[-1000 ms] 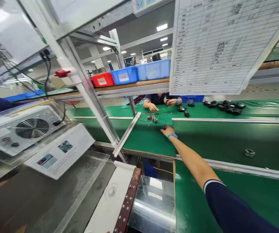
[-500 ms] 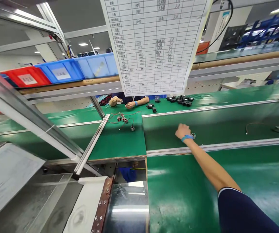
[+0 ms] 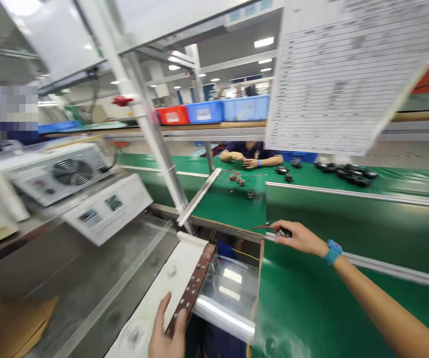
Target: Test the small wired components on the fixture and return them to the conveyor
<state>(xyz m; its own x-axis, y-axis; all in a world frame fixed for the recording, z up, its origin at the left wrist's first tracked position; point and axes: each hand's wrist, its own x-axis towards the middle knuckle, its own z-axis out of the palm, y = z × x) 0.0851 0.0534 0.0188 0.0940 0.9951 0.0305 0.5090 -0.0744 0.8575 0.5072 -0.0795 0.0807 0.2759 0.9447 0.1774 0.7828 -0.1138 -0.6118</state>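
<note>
Green bench: filled lower R; pale rail along far edge.
Dk green channel: just beyond rail, ran off R.
Paper chart: hung upper R, ruled rows, writing too blurred to read.
Grey box w/ fan: L side; photo card tilted in front.
White plate: lower ctr, slanted; brown riveted strip down its R edge.
Green board: ctr, btwn white bar & channel.
Co-worker: far side, dk top, hands close together; contents too small to tell.
Bins: red bin, blue bin, lt blue bin, in a row on shelf.
R hand: near bench's far L corner, fingers narrow, pinched on small dk part; blue wristband.
L hand: thumb & fingers wide, palm facing brown strip; touching or not, can't tell.
Black parts: loose heap, far bench, R.
Wired parts: clustered on board's far half.
Lone part: on board, nearer than cluster.
Small dk part: in R fingertips, just above rail; red wire stuck out L.
</note>
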